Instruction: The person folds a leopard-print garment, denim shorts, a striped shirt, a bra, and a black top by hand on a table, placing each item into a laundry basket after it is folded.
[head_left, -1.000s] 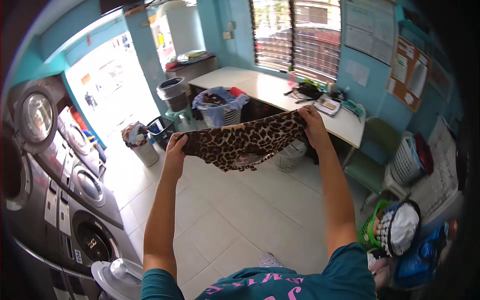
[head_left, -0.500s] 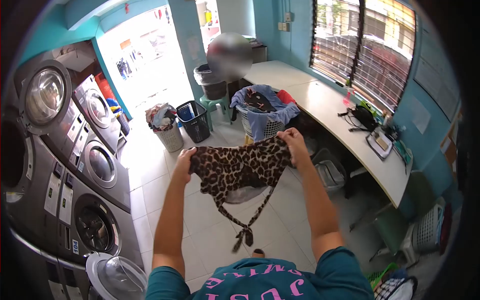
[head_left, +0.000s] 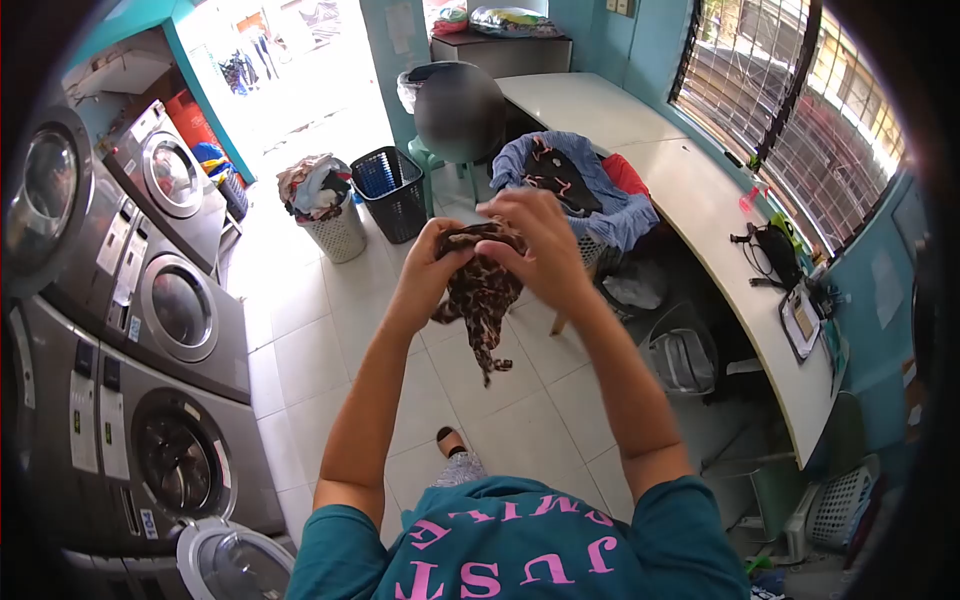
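Note:
A leopard-print cloth (head_left: 482, 300) hangs bunched between my two hands, its knotted tie dangling over the tiled floor. My left hand (head_left: 432, 268) is closed on its upper left edge, thumb on top. Held higher, my right hand (head_left: 530, 240) curls over the cloth's upper right part, thumb pressed near it. Just beyond my right hand is a white laundry basket (head_left: 587, 250), heaped with a blue cloth (head_left: 625, 215) and a black printed garment (head_left: 560, 178).
Washing machines (head_left: 180, 305) line the left, one door (head_left: 235, 565) open low. Ahead stand a full light basket (head_left: 338, 235) and a black basket (head_left: 392, 200). A long white table (head_left: 700, 220) curves along the right. A chair (head_left: 775, 490) is at the lower right.
My hands have come together and the spread-out cloth is now gathered into a bunch. The view has shifted, and a foot in a sandal now shows below.

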